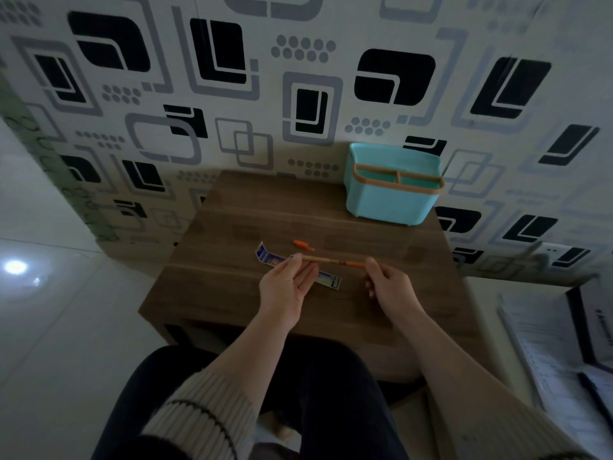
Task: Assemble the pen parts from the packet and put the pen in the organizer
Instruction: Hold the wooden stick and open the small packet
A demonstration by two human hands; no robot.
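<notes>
Both hands, left hand [288, 283] and right hand [386, 280], are pinching the pen barrel [331, 260] ends above the packet [265, 255], the orange cap [303, 245] lying just beyond.

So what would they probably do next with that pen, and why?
Probably reach for the orange cap. It lies loose on the table behind the pen, which both hands, left and right, hold by its ends, so the pen looks uncapped.

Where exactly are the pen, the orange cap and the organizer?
pen [326, 260], head view, middle of its barrel between the two hands.
orange cap [303, 245], head view, middle of the cap lying on the table.
organizer [388, 207], head view, its front wall.
</notes>
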